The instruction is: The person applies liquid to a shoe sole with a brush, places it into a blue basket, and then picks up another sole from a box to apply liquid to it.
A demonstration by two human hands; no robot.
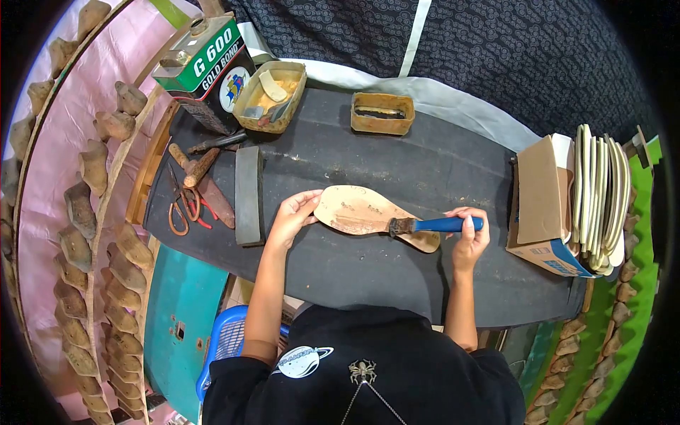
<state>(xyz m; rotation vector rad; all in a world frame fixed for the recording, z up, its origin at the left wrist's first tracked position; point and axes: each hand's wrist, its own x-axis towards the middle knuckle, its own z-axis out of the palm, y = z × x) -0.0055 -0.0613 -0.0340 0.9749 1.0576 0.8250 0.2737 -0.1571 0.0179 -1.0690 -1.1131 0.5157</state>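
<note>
A tan, sole-shaped piece with faint markings lies over the dark tabletop in the middle of the view. My left hand pinches its wide left end. In my right hand is a brush with a blue handle, gripped near the handle's end. The brush's dark bristle head rests on or just above the sole piece, toward its narrow right part.
Glue can and yellowish tub stand back left; a small tan container is at the back. Scissors, hammer and a dark block lie left. Box with stacked soles stands right.
</note>
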